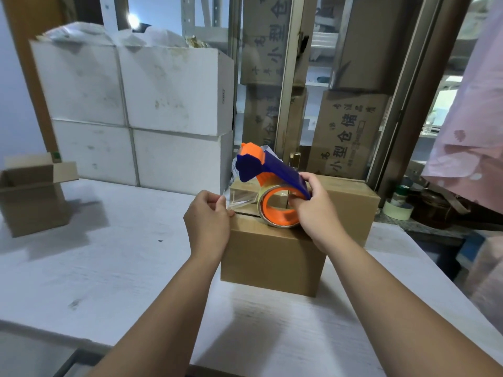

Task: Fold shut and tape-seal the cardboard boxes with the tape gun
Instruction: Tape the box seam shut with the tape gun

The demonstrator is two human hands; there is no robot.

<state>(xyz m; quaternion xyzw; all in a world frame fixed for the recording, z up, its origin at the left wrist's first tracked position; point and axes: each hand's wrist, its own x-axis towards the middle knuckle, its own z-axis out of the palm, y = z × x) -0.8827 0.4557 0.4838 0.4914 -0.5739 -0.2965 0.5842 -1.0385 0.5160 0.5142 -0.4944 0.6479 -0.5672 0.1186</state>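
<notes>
Tabletop (109, 254): left fingers (216, 204) seemingly pinch tape (242, 198), right fingers (296, 202) grip dispenser (272, 172).

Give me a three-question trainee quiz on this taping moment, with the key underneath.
1. True or false: the right hand holds the tape gun over the closed box.
2. The left hand pinches: A) the loose tape end; B) a box flap; C) nothing.
3. Fill in: the second box, at the left of the table, has its top flaps ____.

Key: 1 true; 2 A; 3 open.
</notes>
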